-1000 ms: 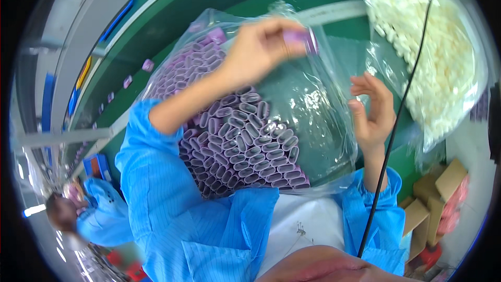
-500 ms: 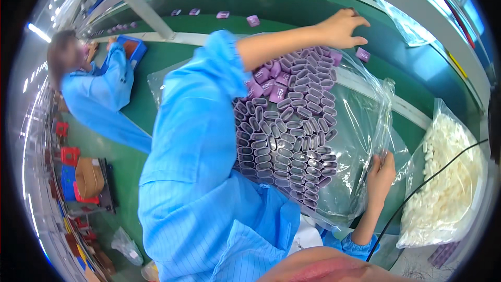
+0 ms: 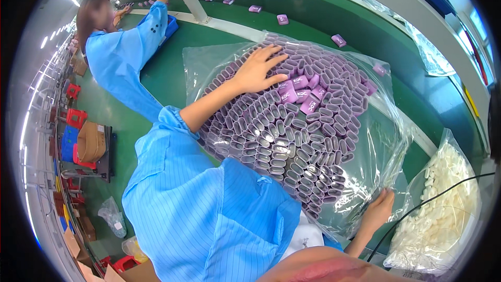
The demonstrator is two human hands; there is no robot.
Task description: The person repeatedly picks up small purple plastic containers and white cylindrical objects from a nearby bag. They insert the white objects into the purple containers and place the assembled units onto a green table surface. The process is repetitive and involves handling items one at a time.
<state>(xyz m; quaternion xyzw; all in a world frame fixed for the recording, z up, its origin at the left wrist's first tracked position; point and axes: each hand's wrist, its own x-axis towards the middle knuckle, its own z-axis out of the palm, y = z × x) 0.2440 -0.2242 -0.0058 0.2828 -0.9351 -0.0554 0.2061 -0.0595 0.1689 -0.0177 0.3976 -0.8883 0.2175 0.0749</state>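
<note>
– Left hand: what's it doing?
– Lying palm down over the purple pieces, fingers spread, with nothing visible in its grasp.
– How are those pieces placed?
– Packed side by side, most with their hollow oval ends facing up. Just beside the thumb, a few lie on their sides, showing printed purple faces.
– What's around them?
– Clear plastic, reaching past the pack on both sides. I can't tell whether they're inside it or on top.
– And the right hand?
– At the plastic's near right edge, fingers curled. Whether it grips the film, I can't tell.
– Further out?
– A clear bag of white pieces at the right, a black cable crossing it. Beyond the pack, single purple blocks sit spaced along the green surface. At the far left, a co-worker in blue sits beside a blue tray.
</note>
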